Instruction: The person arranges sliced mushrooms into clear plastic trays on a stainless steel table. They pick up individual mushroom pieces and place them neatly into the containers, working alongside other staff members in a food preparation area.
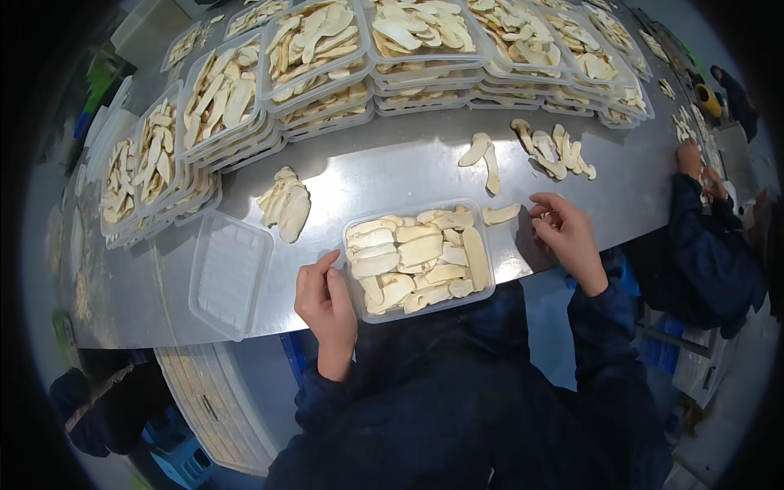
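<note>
A clear plastic tray (487, 286) at the table's front edge holds pale mushroom slices (419, 249) laid flat in close rows. My left hand (325, 300) is beside its left wall, fingers loosely bent and thumb apart, with nothing visible in them. To the right of the tray, my right hand (569, 237) hovers over the table, loosely curved with a gap between thumb and fingers. A single mushroom slice (501, 215) lies between that hand and the tray, apart from the fingertips.
Stacked trays of mushroom slices (318, 73) line the table's far side. An empty clear tray (231, 273) sits at left. Loose slices lie in piles, one at left (286, 206), others at right (543, 153). Another person's hands (690, 159) work at far right.
</note>
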Motion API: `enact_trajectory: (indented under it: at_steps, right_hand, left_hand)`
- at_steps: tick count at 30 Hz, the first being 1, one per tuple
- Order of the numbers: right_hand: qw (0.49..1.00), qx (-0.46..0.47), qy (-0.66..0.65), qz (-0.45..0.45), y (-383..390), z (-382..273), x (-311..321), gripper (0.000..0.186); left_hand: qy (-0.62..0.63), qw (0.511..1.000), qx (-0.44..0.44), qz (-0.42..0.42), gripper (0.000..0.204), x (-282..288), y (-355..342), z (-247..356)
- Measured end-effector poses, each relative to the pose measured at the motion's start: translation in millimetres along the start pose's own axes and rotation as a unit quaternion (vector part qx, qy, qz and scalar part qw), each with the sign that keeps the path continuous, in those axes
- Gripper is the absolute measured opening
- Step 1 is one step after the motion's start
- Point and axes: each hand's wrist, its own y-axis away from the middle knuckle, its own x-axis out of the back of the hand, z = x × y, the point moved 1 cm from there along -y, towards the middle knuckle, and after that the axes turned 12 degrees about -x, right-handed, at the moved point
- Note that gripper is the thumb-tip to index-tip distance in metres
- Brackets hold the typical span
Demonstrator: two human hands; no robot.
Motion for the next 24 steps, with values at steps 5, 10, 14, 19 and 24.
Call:
enact_trajectory:
  at_steps: [5, 10, 14, 19, 24]
  right_hand:
    - [0.966, 0.172, 0.179, 0.072, 1.6, -10.9, -12.3, 0.026]
    - [0.955, 0.171, 0.236, 0.060, -6.7, -14.3, -13.7, 0.015]
    - [0.950, 0.168, 0.247, 0.091, -5.1, -12.2, -7.7, 0.015]
    - [0.962, 0.208, 0.154, 0.092, 3.5, -36.7, -8.5, 0.013]
    - [0.968, 0.206, 0.059, -0.133, 26.5, -86.0, -60.4, 0.014]
  left_hand:
    - [-0.007, 1.000, -0.005, 0.008, 0.021, -2.7, 1.7, -2.9]
    - [-0.003, 1.000, 0.021, 0.021, 0.023, -3.1, 2.7, -0.1]
    - [0.007, 1.000, 0.001, 0.028, 0.022, -6.8, -0.6, 3.1]
    - [0.005, 0.999, -0.020, 0.026, 0.021, -1.0, 0.0, 2.7]
    - [0.006, 0.999, -0.044, 0.022, 0.018, -0.9, -3.1, 1.6]
